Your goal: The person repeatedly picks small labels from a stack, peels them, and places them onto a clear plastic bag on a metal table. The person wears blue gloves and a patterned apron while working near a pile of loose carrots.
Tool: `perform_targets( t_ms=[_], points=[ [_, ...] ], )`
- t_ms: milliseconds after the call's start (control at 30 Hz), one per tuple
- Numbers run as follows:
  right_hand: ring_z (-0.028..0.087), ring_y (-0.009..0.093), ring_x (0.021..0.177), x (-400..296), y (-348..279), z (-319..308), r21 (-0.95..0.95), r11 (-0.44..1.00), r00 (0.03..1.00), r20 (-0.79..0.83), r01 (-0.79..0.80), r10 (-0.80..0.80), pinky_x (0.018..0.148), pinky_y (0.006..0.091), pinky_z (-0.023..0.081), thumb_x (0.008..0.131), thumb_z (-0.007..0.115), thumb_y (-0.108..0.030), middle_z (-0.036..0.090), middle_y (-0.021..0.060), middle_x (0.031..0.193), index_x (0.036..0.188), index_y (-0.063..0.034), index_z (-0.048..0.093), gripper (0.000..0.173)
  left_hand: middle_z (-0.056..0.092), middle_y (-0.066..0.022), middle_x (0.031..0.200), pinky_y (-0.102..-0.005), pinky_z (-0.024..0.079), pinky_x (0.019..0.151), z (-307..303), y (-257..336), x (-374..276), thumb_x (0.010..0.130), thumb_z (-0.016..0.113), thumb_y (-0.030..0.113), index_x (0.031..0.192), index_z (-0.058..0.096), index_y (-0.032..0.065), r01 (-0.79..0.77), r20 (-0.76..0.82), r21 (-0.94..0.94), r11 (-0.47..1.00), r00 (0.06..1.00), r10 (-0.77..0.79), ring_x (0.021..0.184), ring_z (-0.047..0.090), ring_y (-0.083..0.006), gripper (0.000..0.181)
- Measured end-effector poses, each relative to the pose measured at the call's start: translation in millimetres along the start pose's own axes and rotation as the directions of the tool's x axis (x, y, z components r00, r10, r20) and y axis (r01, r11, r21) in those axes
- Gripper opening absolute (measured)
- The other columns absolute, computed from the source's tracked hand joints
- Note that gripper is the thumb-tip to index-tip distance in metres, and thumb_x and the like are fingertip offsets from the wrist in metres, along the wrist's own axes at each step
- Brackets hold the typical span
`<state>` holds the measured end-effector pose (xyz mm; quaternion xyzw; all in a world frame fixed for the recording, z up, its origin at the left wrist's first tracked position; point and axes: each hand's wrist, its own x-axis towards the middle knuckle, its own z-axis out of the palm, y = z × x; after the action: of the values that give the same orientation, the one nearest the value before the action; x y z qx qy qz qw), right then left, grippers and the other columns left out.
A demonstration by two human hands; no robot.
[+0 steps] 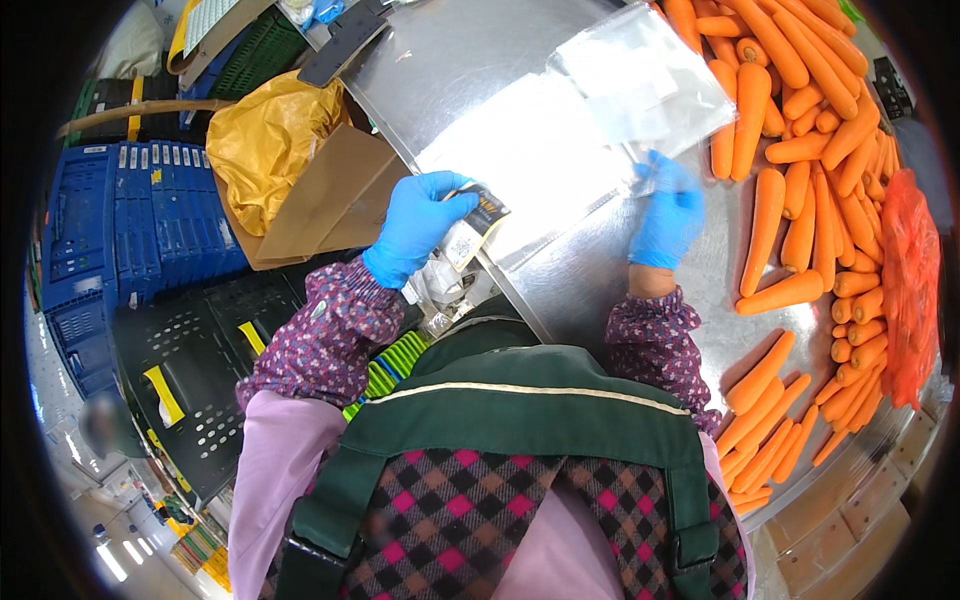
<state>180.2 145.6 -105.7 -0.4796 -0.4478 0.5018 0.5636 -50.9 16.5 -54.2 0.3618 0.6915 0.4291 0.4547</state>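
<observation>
My left hand [424, 221], in a blue glove, pinches a printed label [476, 221] between thumb and fingers. The label is black and yellow with a white part that bears a printed code. My right hand [670, 214], also gloved in blue, has its fingers closed on the near edge of a clear plastic bag [694, 94]. Several flat clear bags seem to lie in a stack there, and strong glare [517, 142] washes out their left part. Beneath them is a stainless steel table [577, 300].
Many loose carrots [814, 195] cover the table's right side, beside a red plastic bag [910, 292]. At the left stand a cardboard box [334, 199] with a yellow plastic bag [274, 150], blue crates [139, 217] and black crates [187, 375]. A dark flat object [345, 45] sits at the table's corner.
</observation>
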Motion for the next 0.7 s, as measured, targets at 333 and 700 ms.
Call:
perform_targets(
  t_ms=[333,700],
  points=[
    [0.045,0.032,0.12,-39,-3,40,-0.453,0.577,0.662,0.718,0.68,-0.217,0.099,0.0423,0.035,0.088,0.057,-0.026,0.051,0.0142,0.126,0.118,-0.0073,0.057,0.035,0.06,-0.0165,0.063,-0.0366,0.045,0.055,41,-6,85,0.078,0.063,0.045,0.072,0.065,-0.0019,0.016,-0.116,0.565,0.825,0.991,0.061,0.056,0.058,-0.0224,0.047],
    [0.026,0.032,0.135,-40,4,33,-0.486,0.469,0.56,0.828,0.737,-0.022,0.11,0.0464,0.019,0.086,0.054,-0.042,0.04,0.0123,0.141,0.115,-0.0137,0.063,0.041,0.067,-0.0072,0.081,-0.0278,0.048,0.066,-34,10,-20,0.081,0.069,0.023,0.098,0.067,-0.0021,0.276,0.243,0.225,0.934,0.913,-0.328,0.071,0.06,-0.0115,0.03]
  ],
)
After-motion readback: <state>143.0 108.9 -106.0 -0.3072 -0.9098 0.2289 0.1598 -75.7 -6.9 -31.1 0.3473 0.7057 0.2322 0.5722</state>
